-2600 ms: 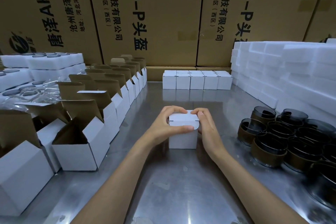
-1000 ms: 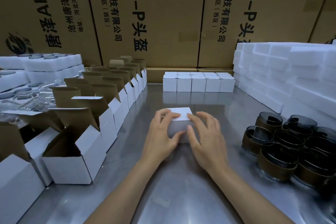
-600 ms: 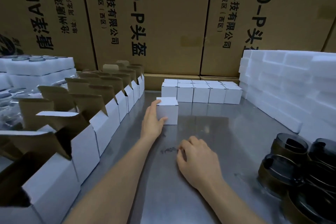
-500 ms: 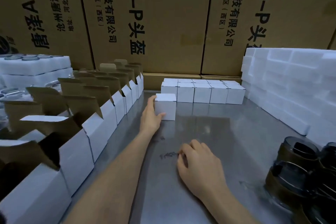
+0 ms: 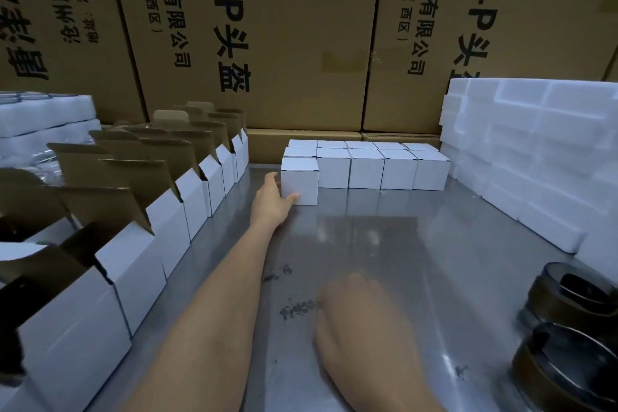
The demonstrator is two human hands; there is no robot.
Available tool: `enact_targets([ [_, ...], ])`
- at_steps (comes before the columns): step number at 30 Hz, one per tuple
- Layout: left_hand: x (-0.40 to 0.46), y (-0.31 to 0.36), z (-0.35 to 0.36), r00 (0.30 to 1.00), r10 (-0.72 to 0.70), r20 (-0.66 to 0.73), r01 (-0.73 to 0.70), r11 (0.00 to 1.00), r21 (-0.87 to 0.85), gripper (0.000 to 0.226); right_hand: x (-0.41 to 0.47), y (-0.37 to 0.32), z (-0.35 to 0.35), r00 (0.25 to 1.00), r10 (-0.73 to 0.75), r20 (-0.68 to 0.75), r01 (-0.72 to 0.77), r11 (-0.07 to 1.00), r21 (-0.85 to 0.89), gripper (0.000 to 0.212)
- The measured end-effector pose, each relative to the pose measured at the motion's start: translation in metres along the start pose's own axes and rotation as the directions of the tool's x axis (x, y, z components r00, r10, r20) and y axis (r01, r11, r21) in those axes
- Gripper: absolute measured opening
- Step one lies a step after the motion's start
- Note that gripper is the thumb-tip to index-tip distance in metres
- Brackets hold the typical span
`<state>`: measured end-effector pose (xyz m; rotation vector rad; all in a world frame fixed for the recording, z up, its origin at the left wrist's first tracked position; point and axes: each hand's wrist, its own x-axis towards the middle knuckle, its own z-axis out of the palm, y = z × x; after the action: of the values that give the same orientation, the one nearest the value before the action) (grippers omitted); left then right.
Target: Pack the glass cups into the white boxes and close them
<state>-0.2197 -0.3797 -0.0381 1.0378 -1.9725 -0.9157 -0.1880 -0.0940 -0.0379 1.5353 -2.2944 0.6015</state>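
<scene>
One closed white box [image 5: 299, 181] is standing on the metal table [image 5: 418, 244] at the left end of the row of closed boxes [image 5: 381, 165], touching the row's nearest box. I am taking this row as the landmark. My left hand [image 5: 272, 199] is reaching out to that box's left side, fingers straight and lying against its lower left edge; I am not gripping it. My right hand [image 5: 361, 321] is resting palm-down on the table well in front of the row, blurred, fingers loosely curled and holding nothing.

Left of the row, a line of open boxes [image 5: 160, 214] is running from the back wall toward me, brown flaps [image 5: 133, 174] standing up; this line is bordering my left forearm closely. Further left, foam trays [image 5: 43, 114] are stacked. Right of the row, a stack of white foam blocks [image 5: 535, 157] is forming a wall just beside the row's right end. In front of that stack, at the right edge of the view, dark glass cups [image 5: 568, 328] are standing together, partly cut off. Behind the row, large brown cartons [image 5: 301, 37] with printed text are closing off the back. Dark smudges [image 5: 294, 306] are marking the table just beside my right hand.
</scene>
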Motion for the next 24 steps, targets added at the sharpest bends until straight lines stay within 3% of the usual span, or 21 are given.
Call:
enact_targets([
  [10,0.0,0.003,0.005,0.999,0.024,0.022,-0.027,0.991,0.133,0.052,-0.003,0.002,0.001,1.0,0.001,-0.026,-0.001,1.0,0.008,0.014],
  [15,-0.019,0.011,0.006,0.998,-0.014,-0.062,0.016,0.999,0.035,0.07,-0.001,0.004,0.003,1.0,0.001,0.013,-0.001,0.999,0.032,0.015],
  [18,-0.049,0.016,0.006,0.994,-0.003,-0.108,0.005,1.0,0.022,0.062,-0.002,0.008,0.004,1.0,0.001,0.014,-0.002,0.997,0.073,0.023],
  [24,-0.134,0.031,-0.012,0.995,0.066,-0.07,-0.068,0.997,-0.037,0.048,-0.002,0.008,0.0,0.999,0.025,0.032,-0.026,0.999,0.032,0.022],
])
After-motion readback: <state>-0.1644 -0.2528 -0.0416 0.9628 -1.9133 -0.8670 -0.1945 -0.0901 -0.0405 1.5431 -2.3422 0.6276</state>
